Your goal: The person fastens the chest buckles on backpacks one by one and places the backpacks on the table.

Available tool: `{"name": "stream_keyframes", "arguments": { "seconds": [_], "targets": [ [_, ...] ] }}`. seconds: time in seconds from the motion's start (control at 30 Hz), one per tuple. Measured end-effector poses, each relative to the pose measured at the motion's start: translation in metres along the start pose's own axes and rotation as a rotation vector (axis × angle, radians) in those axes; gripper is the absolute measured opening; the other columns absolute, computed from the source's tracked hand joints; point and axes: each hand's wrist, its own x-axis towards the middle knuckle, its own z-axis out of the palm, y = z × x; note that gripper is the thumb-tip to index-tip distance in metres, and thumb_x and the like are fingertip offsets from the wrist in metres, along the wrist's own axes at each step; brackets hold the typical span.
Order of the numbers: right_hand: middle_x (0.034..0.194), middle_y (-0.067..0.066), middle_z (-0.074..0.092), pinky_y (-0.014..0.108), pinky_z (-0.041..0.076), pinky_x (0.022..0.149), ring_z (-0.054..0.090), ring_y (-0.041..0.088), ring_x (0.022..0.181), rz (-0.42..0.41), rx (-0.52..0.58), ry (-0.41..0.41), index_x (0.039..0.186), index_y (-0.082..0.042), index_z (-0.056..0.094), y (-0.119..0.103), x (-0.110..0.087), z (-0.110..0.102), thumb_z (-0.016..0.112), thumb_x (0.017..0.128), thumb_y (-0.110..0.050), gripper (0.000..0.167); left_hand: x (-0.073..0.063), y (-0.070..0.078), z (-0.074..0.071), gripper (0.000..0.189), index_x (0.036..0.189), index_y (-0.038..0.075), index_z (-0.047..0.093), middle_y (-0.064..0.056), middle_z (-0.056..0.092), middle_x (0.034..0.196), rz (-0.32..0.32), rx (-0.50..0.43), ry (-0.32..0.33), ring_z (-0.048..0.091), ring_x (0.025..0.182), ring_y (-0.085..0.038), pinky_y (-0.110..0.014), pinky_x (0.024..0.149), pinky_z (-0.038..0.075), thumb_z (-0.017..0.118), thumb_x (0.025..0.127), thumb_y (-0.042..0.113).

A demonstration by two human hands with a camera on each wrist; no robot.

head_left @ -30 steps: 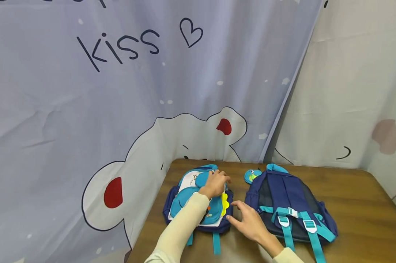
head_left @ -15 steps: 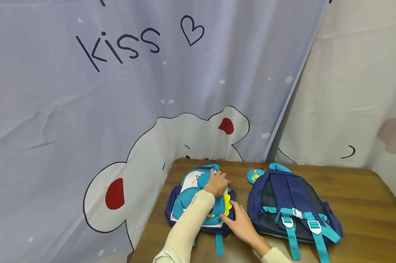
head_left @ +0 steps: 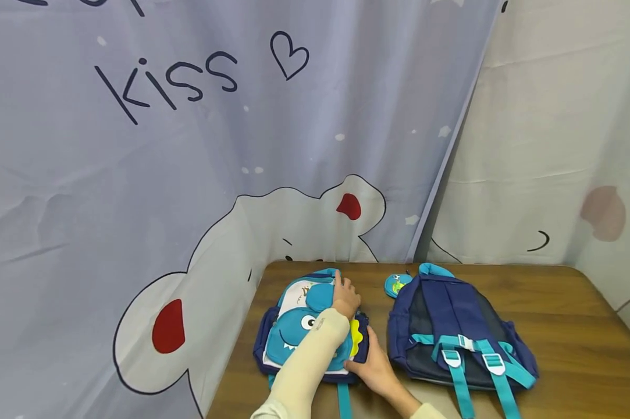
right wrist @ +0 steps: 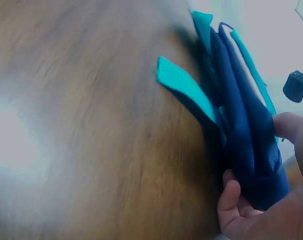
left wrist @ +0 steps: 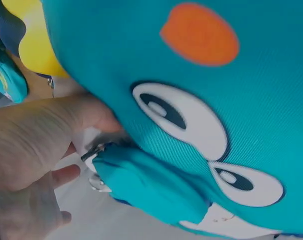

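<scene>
A small backpack [head_left: 285, 331], navy, white and teal, lies face up at the table's left, with a cartoon dinosaur face and yellow spikes on its front. My left hand [head_left: 346, 298] touches its upper right side. In the left wrist view, the thumb [left wrist: 99, 116] presses beside the teal flap [left wrist: 151, 182] while the other fingers stay spread. My right hand [head_left: 374, 366] grips the lower right corner. The right wrist view shows the thumb [right wrist: 290, 125] on the front and curled fingers [right wrist: 230, 200] underneath. Teal straps [right wrist: 184, 85] stick out below the backpack.
A larger navy backpack [head_left: 453, 326] lies to the right, straps and white buckles upward. Behind its top left is a small round teal pouch [head_left: 397, 285]. Both backpacks are on a brown wooden table [head_left: 571, 326]. A printed curtain [head_left: 189, 174] hangs behind it.
My right hand has moved from beside the small backpack onto its lower right corner and now grips it. My left hand has stayed at the upper right side.
</scene>
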Motion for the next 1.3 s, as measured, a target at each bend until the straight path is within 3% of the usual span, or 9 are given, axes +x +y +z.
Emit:
{"name": "stream_keyframes", "arguments": {
  "seconds": [0.13,0.27,0.47,0.63,0.77,0.93,1.1,1.17,1.3],
  "targets": [
    [0.134,0.031,0.062,0.053,0.06,0.084,0.071,0.04,0.098,0.076,0.05,0.008,0.156,0.011,0.033,-0.004,0.001,-0.002,0.092,0.076,-0.029,0.107,0.015,0.001,-0.002,0.042,0.151,0.05,0.053,0.017,0.054,0.157,0.0,0.049,-0.042,0.039,0.152,-0.019,-0.061,0.13,0.012,0.056,0.11,0.042],
    [0.121,0.027,0.064,0.041,0.057,0.052,0.063,0.024,0.057,0.127,0.148,-0.048,0.151,0.013,0.035,-0.003,0.002,-0.004,0.092,0.077,-0.025,0.101,0.026,0.002,-0.001,0.042,0.153,0.055,0.047,0.018,0.049,0.161,-0.012,0.123,-0.058,0.039,0.152,-0.017,-0.061,0.13,0.014,0.047,0.113,0.044],
    [0.099,0.019,0.068,0.034,0.055,0.045,0.058,0.014,0.045,0.18,0.193,-0.074,0.148,0.01,0.036,0.004,-0.002,0.0,0.093,0.079,-0.025,0.097,0.029,-0.004,0.002,0.045,0.155,0.061,0.039,0.019,0.044,0.165,-0.004,0.159,-0.076,0.038,0.153,-0.017,-0.057,0.13,0.018,0.041,0.114,0.046],
    [0.077,0.014,0.067,0.032,0.056,0.044,0.058,0.011,0.044,0.199,0.254,-0.08,0.146,0.009,0.037,0.003,-0.005,0.003,0.09,0.081,-0.023,0.09,0.024,-0.021,0.004,0.045,0.155,0.058,0.043,0.014,0.047,0.164,-0.058,0.013,-0.093,0.039,0.154,-0.024,-0.061,0.127,0.021,0.043,0.113,0.043],
    [0.084,0.016,0.067,0.034,0.059,0.047,0.062,0.012,0.047,0.199,0.295,-0.093,0.144,0.007,0.038,0.0,-0.006,0.002,0.089,0.083,-0.022,0.085,0.015,-0.039,0.005,0.053,0.157,0.052,0.045,0.007,0.045,0.166,-0.094,-0.176,-0.106,0.038,0.155,-0.033,-0.068,0.124,0.025,0.06,0.108,0.039],
    [0.099,0.019,0.067,0.041,0.062,0.054,0.069,0.019,0.061,0.189,0.344,-0.097,0.144,0.006,0.038,0.001,-0.008,0.002,0.086,0.084,-0.019,0.08,0.0,-0.052,0.009,0.084,0.159,0.039,0.048,-0.004,0.04,0.168,-0.033,-0.412,-0.101,0.034,0.156,-0.04,-0.073,0.118,0.032,0.089,0.086,0.04],
    [0.116,0.022,0.063,0.05,0.064,0.061,0.072,0.024,0.083,0.151,0.445,-0.105,0.147,0.003,0.035,-0.001,-0.01,0.008,0.085,0.083,-0.012,0.083,0.004,-0.058,0.023,0.09,0.159,0.037,0.048,-0.012,0.027,0.174,0.001,-0.492,-0.041,0.02,0.161,-0.045,-0.081,0.112,0.031,0.092,0.08,0.042],
    [0.122,0.025,0.06,0.052,0.064,0.062,0.072,0.025,0.087,0.137,0.488,-0.108,0.152,0.001,0.031,-0.001,-0.01,0.011,0.085,0.082,-0.009,0.089,0.017,-0.058,0.037,0.091,0.158,0.036,0.049,-0.017,0.023,0.175,0.011,-0.519,-0.03,0.017,0.161,-0.048,-0.085,0.109,0.03,0.093,0.079,0.041],
    [0.131,0.028,0.056,0.055,0.064,0.064,0.072,0.027,0.091,0.114,0.545,-0.104,0.161,-0.005,0.024,0.005,-0.008,0.013,0.084,0.081,-0.005,0.1,0.024,-0.058,0.036,0.087,0.154,0.034,0.052,-0.018,0.027,0.173,0.012,-0.539,-0.04,0.023,0.159,-0.048,-0.085,0.106,0.034,0.093,0.078,0.041]
  ]
}}
